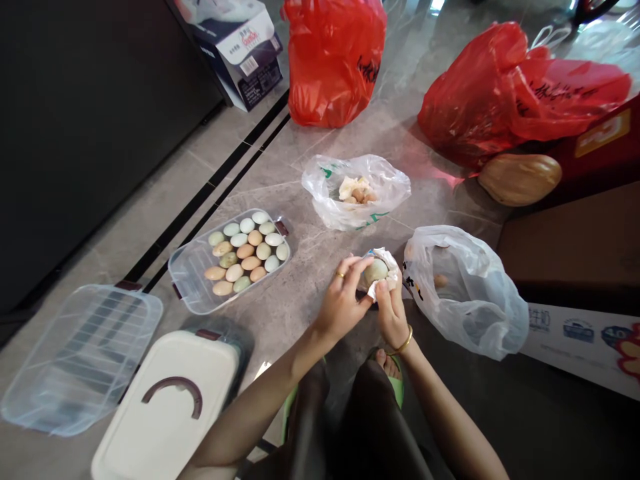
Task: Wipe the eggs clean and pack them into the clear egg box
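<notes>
A pale green egg (376, 270), partly wrapped in crumpled white paper (387, 256), is held between my two hands. From the left, the fingers of my left hand (343, 293) close on the egg and its paper; a ring is on one finger. My right hand (393, 310), with a gold bangle at the wrist, grips the wrapped egg from the other side, its thumb on the front. To the left, a clear plastic container (187, 270) holds rows of green, white and brown eggs (245, 251). Beyond my hands, an open plastic bag (323, 200) contains brown eggs (361, 196) and paper.
Right of my hands stands another open white bag (480, 287) with a brownish item inside. A clear empty container (75, 353) and a cream lid with a brown handle (165, 427) lie at left. Red bags (335, 67), a box (245, 53) and a tan gourd-like object (520, 179) are farther back.
</notes>
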{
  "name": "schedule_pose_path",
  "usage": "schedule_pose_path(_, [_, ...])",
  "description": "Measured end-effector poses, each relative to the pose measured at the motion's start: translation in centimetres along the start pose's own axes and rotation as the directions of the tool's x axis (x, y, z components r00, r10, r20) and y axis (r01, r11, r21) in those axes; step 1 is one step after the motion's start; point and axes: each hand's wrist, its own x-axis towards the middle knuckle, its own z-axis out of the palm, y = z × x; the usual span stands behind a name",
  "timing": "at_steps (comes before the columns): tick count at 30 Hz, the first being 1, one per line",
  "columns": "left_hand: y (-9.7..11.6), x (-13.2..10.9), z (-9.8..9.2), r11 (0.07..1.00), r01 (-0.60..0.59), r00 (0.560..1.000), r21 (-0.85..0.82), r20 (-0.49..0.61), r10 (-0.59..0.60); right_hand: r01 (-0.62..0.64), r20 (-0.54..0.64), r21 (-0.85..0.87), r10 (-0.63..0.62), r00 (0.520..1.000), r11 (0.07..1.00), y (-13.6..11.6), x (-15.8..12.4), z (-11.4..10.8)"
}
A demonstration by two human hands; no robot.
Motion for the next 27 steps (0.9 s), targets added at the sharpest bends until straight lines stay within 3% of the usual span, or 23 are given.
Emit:
schedule_pose_path(4, [0.4, -0.1, 0.1, 1.0, -0.026, 0.999, -0.001, 0.035, 0.026, -0.014, 0.022, -0.018, 0.015, 1.0, 1.0, 0.1, 0.1, -0.2])
schedule_pose_path(9, [0.4, -0.1, 0.5, 0.997, -0.061, 0.998, -0.04, 0.028, 0.062, 0.096, 0.011, -0.147, -0.095, 0.995, 0.985, -0.4, 0.7, -0.6])
schedule_pose_path(12, [0.5, -0.4, 0.8, 0.99, -0.129, 0.992, -0.061, -0.008, 0.129, 0.075, -0.064, -0.238, -0.093, 0.994, 0.968, -0.4, 1.2, -1.5])
schedule_pose_path(14, [0.6, -0.5, 0.8, 0.982, -0.177, 0.984, -0.062, -0.026, 0.176, 0.021, -0.101, -0.305, -0.054, 0.993, 0.952, -0.3, 1.7, -2.3])
schedule_pose_path(17, [0.4, -0.7, 0.7, 0.977, -0.208, 0.978, -0.036, -0.01, 0.208, -0.096, -0.005, -0.309, 0.1, 0.995, 0.946, -0.5, 2.2, -2.8])
schedule_pose_path(20, [-0.3, -0.7, 0.6, 0.993, -0.112, 0.993, -0.029, 0.031, 0.113, -0.273, 0.141, -0.155, 0.295, 0.945, 0.949, -1.0, 2.3, -2.1])
schedule_pose_path(23, [-1.1, -0.5, 0.5, 0.999, -0.042, 0.993, -0.026, 0.105, 0.045, -0.485, 0.295, 0.144, 0.43, 0.853, 0.863, -1.7, 2.0, -1.1])
schedule_pose_path(24, [-1.2, -0.4, 0.4, 0.998, -0.058, 0.99, 0.001, 0.128, 0.058, -0.504, 0.306, 0.227, 0.431, 0.849, 0.833, -1.8, 1.9, -0.9])
schedule_pose_path(27, [-1.1, -0.1, 0.0, 0.983, -0.144, 0.979, 0.111, 0.161, 0.125, -0.42, 0.195, 0.295, 0.377, 0.906, 0.858, -1.6, 1.8, -0.4])
